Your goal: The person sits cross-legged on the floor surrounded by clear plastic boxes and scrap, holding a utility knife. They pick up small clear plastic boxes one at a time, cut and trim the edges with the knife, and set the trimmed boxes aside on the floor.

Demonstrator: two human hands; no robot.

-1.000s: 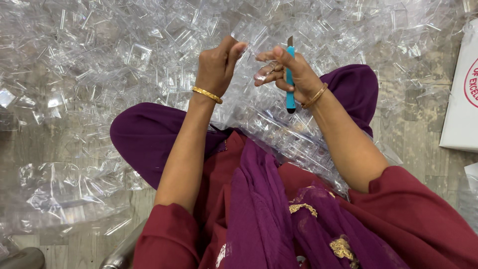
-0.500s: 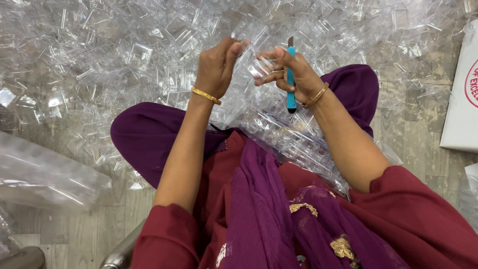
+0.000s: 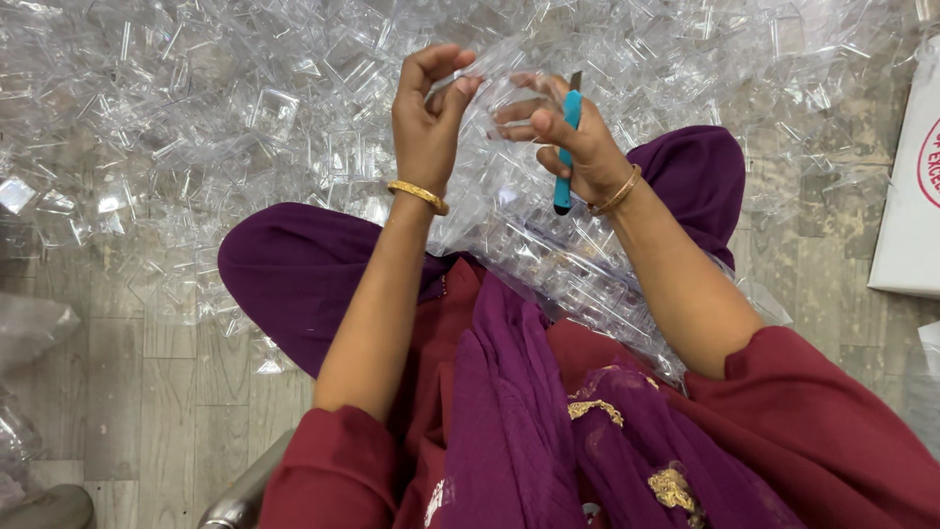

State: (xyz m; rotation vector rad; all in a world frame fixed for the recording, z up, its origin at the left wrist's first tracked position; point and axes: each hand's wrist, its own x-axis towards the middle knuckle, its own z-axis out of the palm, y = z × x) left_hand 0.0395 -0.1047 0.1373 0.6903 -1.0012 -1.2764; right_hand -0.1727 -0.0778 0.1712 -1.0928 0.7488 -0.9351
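Far left: a clear bag [image 3: 34, 328] lies on the wood-plank floor [image 3: 166, 392]; can't tell what's in it.

Left to centre, top: big heap of clear plastic pieces [image 3: 225, 118] spread over the floor. Can't tell worked pieces from unworked ones in it, so no count of what's done.

Centre: left hand [image 3: 426, 118] raised, gold bangle [image 3: 418, 196] at the wrist. Its fingers [image 3: 460, 88] are pinched together on one edge of a small clear plastic piece [image 3: 499, 93], held up between both hands, above the lap.

Right of that: right hand [image 3: 578, 137] has thumb and fingers closed on the other side of the same clear plastic piece, and also grips a teal-handled knife [image 3: 565, 147] against the palm. Blade tip points up, handle end hangs below the hand. Blade doesn't look to be touching the piece; hard to be sure through the glare.

Lap: a long stack of clear plastic pieces [image 3: 578, 294] lies across the purple trousers [image 3: 294, 274], running from near the hands down toward the right elbow.

Far right: white box [image 3: 911, 206] on the floor, edge only.

Judgement: one piece in hand, mid-handling, knife idle. Heap is large, so most of the work looks open.
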